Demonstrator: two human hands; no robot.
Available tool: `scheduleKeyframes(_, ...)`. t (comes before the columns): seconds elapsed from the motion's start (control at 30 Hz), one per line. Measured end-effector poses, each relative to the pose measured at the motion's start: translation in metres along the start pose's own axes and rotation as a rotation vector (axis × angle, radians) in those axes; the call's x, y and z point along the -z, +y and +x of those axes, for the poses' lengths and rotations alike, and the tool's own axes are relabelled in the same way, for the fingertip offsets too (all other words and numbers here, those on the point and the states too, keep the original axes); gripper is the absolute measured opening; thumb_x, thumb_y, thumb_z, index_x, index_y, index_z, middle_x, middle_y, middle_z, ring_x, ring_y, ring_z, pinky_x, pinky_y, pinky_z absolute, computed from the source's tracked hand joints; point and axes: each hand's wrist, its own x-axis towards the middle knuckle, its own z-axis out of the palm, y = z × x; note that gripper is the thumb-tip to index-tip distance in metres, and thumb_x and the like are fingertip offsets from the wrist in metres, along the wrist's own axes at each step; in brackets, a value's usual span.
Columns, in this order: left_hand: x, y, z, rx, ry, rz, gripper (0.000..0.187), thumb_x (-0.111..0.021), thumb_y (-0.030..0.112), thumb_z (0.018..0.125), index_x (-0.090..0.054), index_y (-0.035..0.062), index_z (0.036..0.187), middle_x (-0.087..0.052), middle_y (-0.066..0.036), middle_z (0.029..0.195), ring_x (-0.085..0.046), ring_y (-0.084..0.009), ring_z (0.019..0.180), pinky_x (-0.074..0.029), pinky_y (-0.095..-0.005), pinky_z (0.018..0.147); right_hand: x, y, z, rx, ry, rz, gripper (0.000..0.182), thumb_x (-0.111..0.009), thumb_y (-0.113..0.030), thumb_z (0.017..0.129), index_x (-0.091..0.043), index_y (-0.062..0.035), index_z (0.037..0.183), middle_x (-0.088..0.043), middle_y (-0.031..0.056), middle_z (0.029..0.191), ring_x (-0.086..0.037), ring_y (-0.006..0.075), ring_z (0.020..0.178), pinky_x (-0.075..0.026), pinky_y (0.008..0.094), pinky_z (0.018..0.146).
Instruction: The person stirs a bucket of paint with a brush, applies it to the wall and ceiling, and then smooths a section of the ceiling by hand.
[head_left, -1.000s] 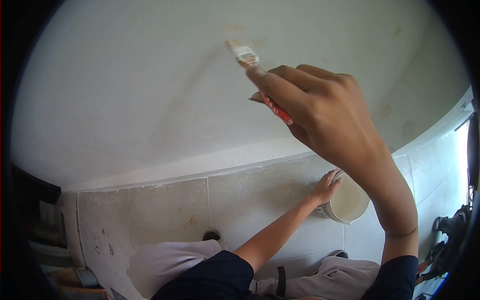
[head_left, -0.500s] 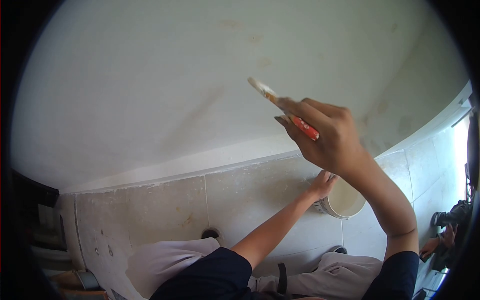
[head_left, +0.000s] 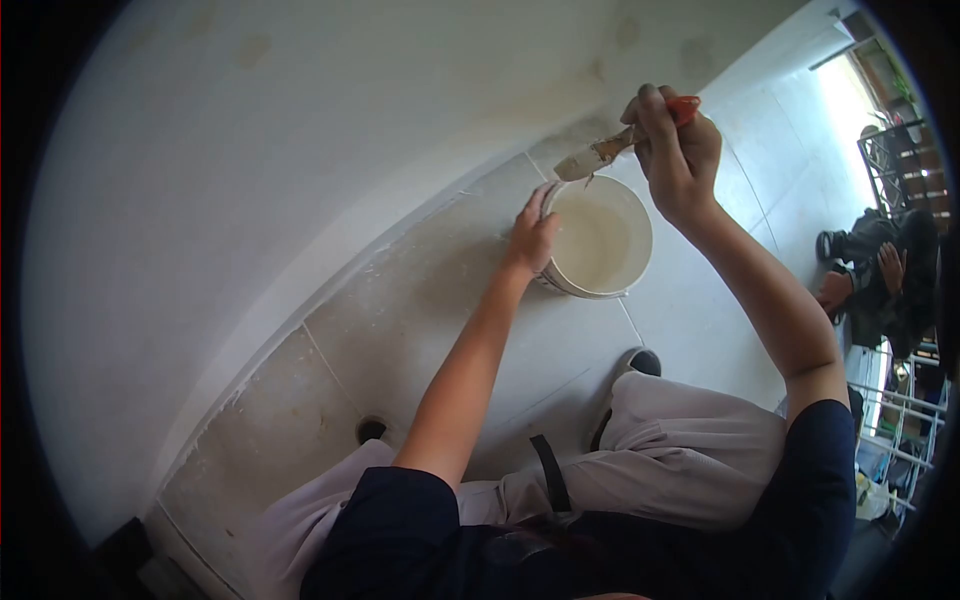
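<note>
My right hand [head_left: 680, 160] is closed around the red handle of a paintbrush [head_left: 590, 158], whose whitish bristles point left, just above the far rim of a bucket. The white bucket [head_left: 648, 245] stands on the floor with pale, cream-coloured liquid [head_left: 595, 240] inside. With its fingers over the left rim, my left hand [head_left: 533, 232] grips the bucket. Beside it rises a pale wall [head_left: 200, 200] with several tan blotches near the top.
Large tiles cover the floor [head_left: 400, 330], with white specks along the wall's base. Another person [head_left: 885, 270] in dark clothes sits at the right, hands showing. A metal rack [head_left: 900, 410] and a dark slatted frame [head_left: 905, 165] are near that person.
The view has swung right. My right hand has brought the paintbrush from in front of the wall down over the bucket's rim. My left hand still holds the bucket.
</note>
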Motion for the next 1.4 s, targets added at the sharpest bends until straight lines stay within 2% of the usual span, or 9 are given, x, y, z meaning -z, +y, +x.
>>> scheduleKeyframes(0.1,-0.001,0.006,-0.002,0.015,-0.048,-0.118,0.064,-0.05,0.012,0.081,-0.049,-0.0031,0.143,-0.062,-0.015,0.131,-0.056,-0.0239,0.123,-0.041,-0.031,0.107,0.016,0.024,-0.028,0.038,-0.106,-0.227,0.034,-0.058,-0.023,0.106,-0.062,0.0008,0.082,-0.058,0.004,0.063,-0.053,0.0081,0.057,-0.042,0.0269,0.052)
scheduleKeyframes(0.17,0.001,0.006,0.001,0.021,-0.071,-0.128,0.067,-0.048,0.009,0.079,-0.047,-0.0027,0.145,-0.06,-0.016,0.135,-0.054,-0.0243,0.125,-0.04,-0.0313,0.109,0.02,0.052,-0.052,0.038,-0.203,-0.248,0.026,-0.061,-0.019,0.103,-0.064,-0.0022,0.083,-0.064,0.0069,0.06,-0.06,0.0195,0.049,-0.044,0.0323,0.049)
scheduleKeyframes(0.23,0.003,0.006,0.003,-0.015,-0.077,-0.105,0.068,-0.047,0.007,0.079,-0.047,0.0003,0.147,-0.061,-0.018,0.133,-0.056,-0.0259,0.123,-0.042,-0.0324,0.107,0.023,0.062,-0.067,-0.16,-0.439,-0.443,0.022,-0.064,-0.021,0.1,-0.069,-0.0013,0.09,-0.068,0.012,0.066,-0.065,0.0282,0.055,-0.05,0.0376,0.055)
scheduleKeyframes(0.33,0.008,0.01,0.004,0.013,-0.12,-0.082,0.071,-0.046,0.006,0.078,-0.046,0.0018,0.149,-0.059,-0.017,0.136,-0.054,-0.0253,0.124,-0.041,-0.0319,0.107,0.025,0.096,-0.084,-0.12,-0.727,-0.469,0.023,-0.065,-0.023,0.098,-0.072,-0.0018,0.098,-0.07,0.0164,0.073,-0.068,0.0339,0.065,-0.054,0.0424,0.065)
scheduleKeyframes(0.53,0.019,0.029,0.004,0.114,-0.235,-0.043,0.073,-0.044,0.006,0.079,-0.042,0.0044,0.152,-0.056,-0.016,0.14,-0.053,-0.0244,0.124,-0.04,-0.0311,0.107,0.018,0.113,-0.069,-0.156,-1.049,-0.54,0.024,-0.067,-0.02,0.096,-0.073,-0.0035,0.112,-0.073,0.0192,0.089,-0.071,0.0359,0.079,-0.056,0.0443,0.074)
scheduleKeyframes(0.63,0.021,0.054,0.004,0.197,-0.283,0.034,0.076,-0.044,0.005,0.077,-0.039,0.0026,0.153,-0.049,-0.017,0.15,-0.041,-0.0257,0.142,-0.029,-0.0341,0.119,0.015,0.12,-0.064,-0.142,-1.192,-0.709,0.022,-0.068,-0.017,0.093,-0.074,-0.0033,0.109,-0.074,0.018,0.088,-0.071,0.0351,0.076,-0.057,0.0444,0.07)
scheduleKeyframes(0.93,0.017,0.056,0.005,0.129,-0.197,0.194,0.071,-0.04,-0.006,0.08,-0.042,-0.0001,0.15,-0.051,-0.023,0.148,-0.047,-0.0311,0.141,-0.033,-0.04,0.118,0.024,0.109,-0.013,-0.109,-0.96,-0.279,0.017,-0.066,-0.015,0.09,-0.072,0.0003,0.086,-0.064,0.0155,0.061,-0.063,0.0338,0.055,-0.049,0.0411,0.055)
scheduleKeyframes(1.17,0.017,0.07,-0.005,0.095,0.109,0.168,0.078,-0.038,-0.022,0.073,-0.049,0.0044,0.146,-0.062,-0.022,0.137,-0.06,-0.0302,0.13,-0.043,-0.0381,0.115,0.021,0.147,0.011,-0.796,-0.645,0.336,0.029,-0.059,-0.019,0.098,-0.066,0.0025,0.079,-0.06,0.008,0.061,-0.056,0.013,0.047,-0.04,0.0279,0.043)
scheduleKeyframes(1.4,0.053,0.087,-0.052,0.137,0.499,0.251,0.075,-0.031,-0.025,0.07,-0.052,-0.0066,0.14,-0.065,-0.023,0.133,-0.057,-0.0282,0.133,-0.04,-0.0374,0.116,-0.038,0.163,0.029,-0.894,-0.659,0.671,0.041,-0.047,-0.027,0.103,-0.063,0.0004,0.077,-0.052,0.009,0.052,-0.045,0.0138,0.04,-0.038,0.0268,0.039)
